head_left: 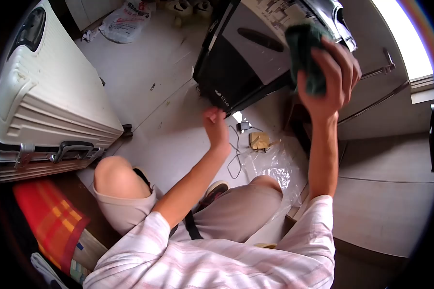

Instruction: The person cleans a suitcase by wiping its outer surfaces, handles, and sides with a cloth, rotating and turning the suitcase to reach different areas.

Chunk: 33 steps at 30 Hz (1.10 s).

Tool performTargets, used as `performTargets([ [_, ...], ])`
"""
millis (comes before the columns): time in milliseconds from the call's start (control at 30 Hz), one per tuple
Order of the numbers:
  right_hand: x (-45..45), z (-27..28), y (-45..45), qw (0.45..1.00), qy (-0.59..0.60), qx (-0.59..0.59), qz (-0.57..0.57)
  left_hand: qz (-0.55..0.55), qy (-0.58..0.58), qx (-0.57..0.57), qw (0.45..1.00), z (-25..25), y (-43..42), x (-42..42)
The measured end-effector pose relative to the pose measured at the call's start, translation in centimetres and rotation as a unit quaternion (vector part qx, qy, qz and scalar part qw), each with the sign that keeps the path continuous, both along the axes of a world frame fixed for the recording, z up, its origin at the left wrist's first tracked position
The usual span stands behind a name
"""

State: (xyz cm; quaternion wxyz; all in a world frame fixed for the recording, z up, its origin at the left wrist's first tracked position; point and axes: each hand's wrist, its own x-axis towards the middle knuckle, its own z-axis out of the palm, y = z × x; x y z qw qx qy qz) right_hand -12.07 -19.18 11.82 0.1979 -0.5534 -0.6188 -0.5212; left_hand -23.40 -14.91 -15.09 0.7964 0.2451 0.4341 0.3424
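Observation:
A dark green cloth [305, 58] is gripped in my right hand [330, 74], raised at the upper right beside a black and grey case [248, 48]. The case stands tilted in view on the floor, with a dark oval on its grey panel and small lettering near its lower corner. My left hand [215, 123] is at that lower corner, with its fingers curled. Whether it grips the edge or anything else is too small to tell.
A white hard suitcase [53, 96] stands at the left, above a red and orange cloth [50, 216]. Near my knees lie a yellowish box [259, 140], a black adapter [243, 126] with a cable, and clear plastic [275, 168]. A white bag [125, 21] and shoes [181, 7] lie farther back.

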Motion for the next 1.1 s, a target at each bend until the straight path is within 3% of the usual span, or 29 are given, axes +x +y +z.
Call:
performTargets([
  [133,1.4,-4.1,3.0,0.991,-0.027,-0.032,-0.126,-0.008,0.001,-0.035,0.999,-1.6,0.0,0.0],
  [300,1.0,-17.0,1.9,0.969,-0.068,-0.131,-0.198,-0.017,0.057,-0.028,0.998,-4.2,1.4,-1.0],
  [367,0.6,-23.8,0.9,0.953,-0.032,-0.222,-0.202,-0.024,0.072,-0.018,0.997,-5.3,1.9,-1.5],
  [533,0.4,-38.7,-0.3,0.930,0.014,-0.325,-0.169,0.000,0.110,-0.037,0.993,-7.7,2.6,-3.0],
  [567,0.3,-40.8,-0.5,0.931,0.016,-0.326,-0.163,0.005,0.114,-0.038,0.993,-8.2,2.8,-3.1],
  [633,-0.8,-42.6,-0.6,0.878,0.142,-0.443,-0.116,0.014,0.130,-0.038,0.991,-9.3,2.9,-3.6],
  [667,-1.0,-43.0,-0.9,0.873,0.197,-0.437,-0.091,0.014,0.131,-0.038,0.991,-9.6,3.0,-3.7],
  [767,-3.2,-37.7,-0.9,0.876,0.287,-0.386,-0.040,0.001,0.106,-0.046,0.993,-9.1,3.1,-3.5],
  [833,-4.3,-31.1,-1.3,0.891,0.280,-0.355,-0.046,0.010,0.081,-0.074,0.994,-8.0,3.2,-3.2],
  [967,-5.0,-16.5,-1.9,0.964,0.197,-0.169,-0.050,-0.018,0.062,-0.090,0.994,-5.8,2.8,-2.5],
  [1100,-3.8,-2.9,-0.2,0.995,0.060,-0.051,-0.054,-0.034,0.039,-0.091,0.994,-3.6,1.9,-1.9],
])
